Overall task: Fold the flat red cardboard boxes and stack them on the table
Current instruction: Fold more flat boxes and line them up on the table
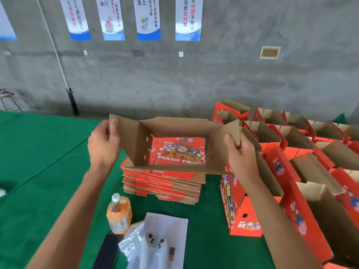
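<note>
holding a half-opened box (174, 133) up over the pile of flat boxes (163, 183), i am working at a green felt-covered table (38, 162). my left hand (104, 144) is pinching the box's left end flap, thumb and fingers curled over its top corner; my right hand (240, 154) is gripping the right end flap the same way. the box is lying straight ahead of me between both hands, its long axis running left to right, open like a sleeve so the printed "fresh fruit" lid of the flat box beneath is showing through it. both hands are about equally near, one at each end, so the folding looks likely to turn on swinging those end flaps inward.

the cardboard is plain brown corrugated on the inside and glossy red with cartoon print outside, with small punched holes in the side walls. the finished boxes (291, 162) are standing in rows just to my right, upright with flaps open. near me a bottle of orange drink (118, 214), a dark phone (107, 251), a sheet of paper (172, 230) and a white controller (155, 247) are lying.
</note>
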The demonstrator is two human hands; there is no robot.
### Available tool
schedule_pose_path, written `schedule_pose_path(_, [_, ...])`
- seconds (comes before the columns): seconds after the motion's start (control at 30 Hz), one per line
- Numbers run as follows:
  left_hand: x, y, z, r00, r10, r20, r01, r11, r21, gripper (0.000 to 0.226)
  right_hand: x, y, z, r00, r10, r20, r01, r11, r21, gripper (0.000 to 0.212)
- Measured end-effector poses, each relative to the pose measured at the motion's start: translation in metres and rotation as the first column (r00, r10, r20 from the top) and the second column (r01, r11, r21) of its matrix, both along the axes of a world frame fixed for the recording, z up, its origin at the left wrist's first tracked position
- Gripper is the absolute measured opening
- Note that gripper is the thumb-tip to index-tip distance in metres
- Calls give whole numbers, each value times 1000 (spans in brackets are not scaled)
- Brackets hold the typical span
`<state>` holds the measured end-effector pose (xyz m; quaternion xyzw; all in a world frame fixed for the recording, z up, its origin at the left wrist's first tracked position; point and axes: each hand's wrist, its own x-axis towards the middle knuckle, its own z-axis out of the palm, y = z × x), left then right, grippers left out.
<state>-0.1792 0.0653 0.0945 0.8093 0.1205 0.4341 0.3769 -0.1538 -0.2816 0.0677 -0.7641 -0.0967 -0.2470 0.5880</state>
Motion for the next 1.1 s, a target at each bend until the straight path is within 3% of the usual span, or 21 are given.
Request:
schedule_pose_path(0.13, [-49,0,28,982,-25,189,43,995,-93,39,-41,-41,51,995,77,-68,-88,982,-170,17])
schedule_pose_path(0.2, [-64,-8,25,977,-60,203,99,978,-184,28,-59,-61,57,993,68,-95,-91,961,-260,20])
schedule_pose_path(0.3, [-71,-32,-4,995,-82,58,92,978,-188,38,-74,-81,40,983,5,-183,-80,911,-404,20])
schedule_pose_path(0.4, [-61,-64,-47,991,-86,-106,61,973,-222,31,-72,-103,4,930,-138,-340,-52,868,-494,23])
schedule_pose_path(0.53, [-42,-101,-103,954,-151,-259,54,937,-346,24,-82,-138,-33,865,-185,-466,-54,890,-453,29])
schedule_pose_path(0.67, [-36,-134,-151,923,-206,-325,70,920,-387,22,-94,-167,-61,861,-168,-480,-47,913,-405,12])
schedule_pose_path(0.83, [-39,-153,-184,944,-180,-277,44,899,-436,23,-99,-187,-99,867,-173,-468,46,962,-270,13])
schedule_pose_path(0.9, [-43,-157,-184,959,-159,-233,68,932,-356,20,-98,-191,-111,867,-204,-454,114,969,-219,18])
schedule_pose_path(0.93, [-46,-158,-183,967,-141,-211,87,966,-245,17,-98,-191,-116,872,-227,-433,150,967,-205,22])
schedule_pose_path(1.0, [-53,-157,-181,986,-94,-138,111,985,128,15,-100,-186,-124,883,-267,-386,224,962,-154,49])
schedule_pose_path(1.03, [-56,-155,-179,989,-122,-88,143,940,310,17,-104,-183,-127,886,-283,-368,253,959,-128,62])
schedule_pose_path(1.1, [-66,-153,-172,952,-288,-108,304,838,453,29,-106,-180,-135,880,-327,-344,308,945,-110,69])
